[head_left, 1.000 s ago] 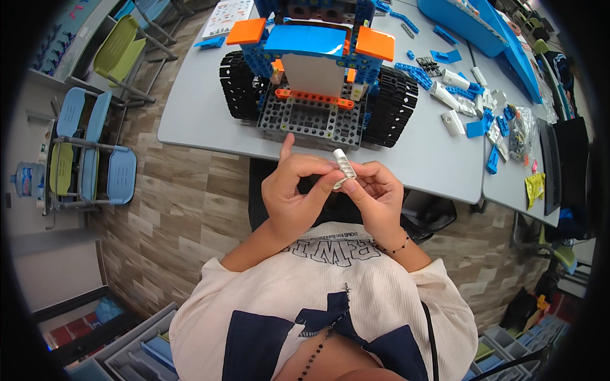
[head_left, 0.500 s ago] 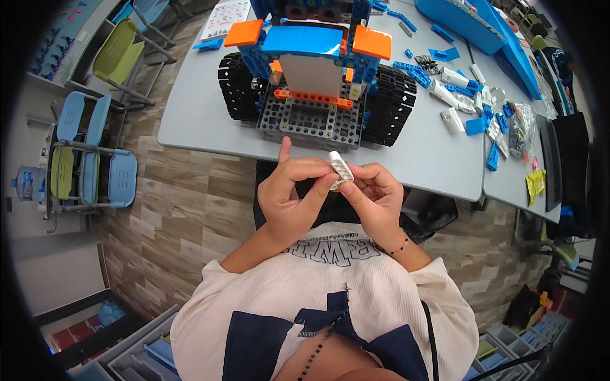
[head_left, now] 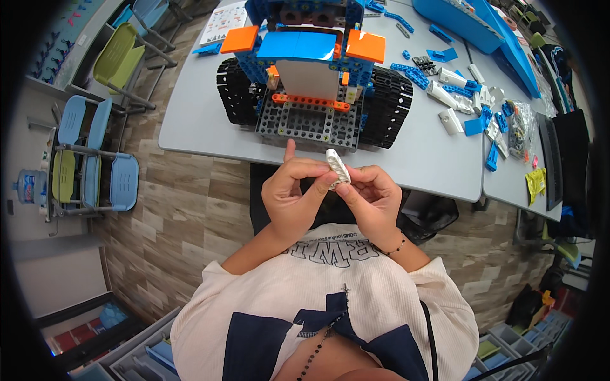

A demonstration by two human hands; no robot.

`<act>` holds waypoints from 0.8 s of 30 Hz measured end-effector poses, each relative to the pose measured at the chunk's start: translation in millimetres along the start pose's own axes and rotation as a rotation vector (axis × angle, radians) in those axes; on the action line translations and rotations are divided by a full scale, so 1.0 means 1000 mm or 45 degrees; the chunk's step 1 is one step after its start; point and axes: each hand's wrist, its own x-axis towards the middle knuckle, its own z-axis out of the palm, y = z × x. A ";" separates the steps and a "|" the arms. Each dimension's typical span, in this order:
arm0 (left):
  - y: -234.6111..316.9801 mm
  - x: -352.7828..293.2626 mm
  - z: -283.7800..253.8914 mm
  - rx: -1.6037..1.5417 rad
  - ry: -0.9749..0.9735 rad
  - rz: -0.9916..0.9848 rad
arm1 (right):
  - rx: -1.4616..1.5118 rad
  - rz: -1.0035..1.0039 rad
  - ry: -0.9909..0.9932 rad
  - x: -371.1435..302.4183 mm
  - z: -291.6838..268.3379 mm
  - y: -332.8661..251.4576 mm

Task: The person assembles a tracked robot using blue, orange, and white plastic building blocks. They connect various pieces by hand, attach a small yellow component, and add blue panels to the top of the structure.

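And there's the white ribbed building piece [head_left: 338, 168], pinched right between two sets of fingertips! The left hand [head_left: 289, 190] has it by thumb and forefinger, one other finger sticking straight up; the right hand [head_left: 375, 197] grips its other side, thumb laid near the lower end, remaining fingers curled in. The piece tilts, its rounded top leaning toward the left hand. A dark beaded bracelet [head_left: 399, 241] circles the wrist just behind the right hand.

Straight ahead of both hands, on the grey table [head_left: 438, 165], stands a big tracked vehicle model [head_left: 298, 46], its perforated dark-grey plate [head_left: 305, 124] closest to the fingers, an orange beam [head_left: 311, 101] across behind that. One black track [head_left: 386, 106] sits just beyond the right hand, another [head_left: 235, 92] forward and left of the left hand.

Farther out to the right hand's right: loose white shell parts [head_left: 451, 122], a clear plastic bag [head_left: 522, 130] and a crumpled yellow packet [head_left: 535, 185]. Well ahead of the left hand, a printed sheet or booklet [head_left: 223, 24].
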 end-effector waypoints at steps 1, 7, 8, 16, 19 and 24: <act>0.000 0.000 0.000 0.011 -0.011 0.012 | -0.002 0.003 0.004 0.000 -0.001 0.000; 0.002 0.000 -0.001 0.051 -0.064 -0.012 | 0.008 0.021 0.019 -0.002 -0.004 0.000; 0.004 -0.001 0.000 0.052 -0.071 -0.023 | 0.012 0.017 0.023 -0.002 -0.004 0.000; 0.009 0.001 0.001 0.183 -0.096 0.014 | -0.064 0.024 0.037 -0.002 -0.005 -0.005; 0.008 0.001 0.001 0.237 -0.108 0.039 | 0.023 0.011 0.050 -0.002 -0.004 -0.005; 0.007 0.000 -0.001 0.292 -0.155 0.067 | 0.006 0.000 0.043 -0.003 -0.004 -0.006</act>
